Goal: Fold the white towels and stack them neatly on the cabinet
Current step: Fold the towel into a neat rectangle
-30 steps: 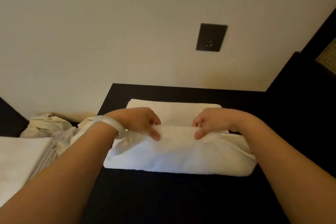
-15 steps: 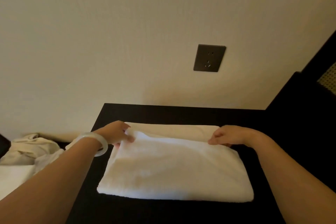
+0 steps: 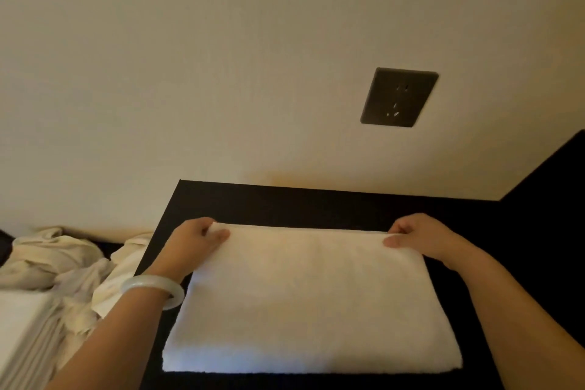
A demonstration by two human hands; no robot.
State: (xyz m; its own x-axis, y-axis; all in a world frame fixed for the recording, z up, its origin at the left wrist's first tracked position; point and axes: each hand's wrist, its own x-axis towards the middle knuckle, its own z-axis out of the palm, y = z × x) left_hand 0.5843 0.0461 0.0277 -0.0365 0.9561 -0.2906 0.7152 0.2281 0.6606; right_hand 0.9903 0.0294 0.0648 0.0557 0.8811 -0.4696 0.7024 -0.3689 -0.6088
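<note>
Hands, left (image 3: 196, 241) and right (image 3: 418, 236), now wider apart at towel (image 3: 310, 294) far corners

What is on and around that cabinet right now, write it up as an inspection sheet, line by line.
Surface: dark cabinet top, against the wall.
Job's things: folded white towel lies flat on it.
Clutter: crumpled linen and a flat white stack left of the cabinet.
Hands: left hand grips the towel's far left corner; right hand pinches the far right corner; pale bangle on the left wrist.
Cables: nothing seen.
Surroundings: beige wall, dark socket plate, nothing plugged in.
</note>
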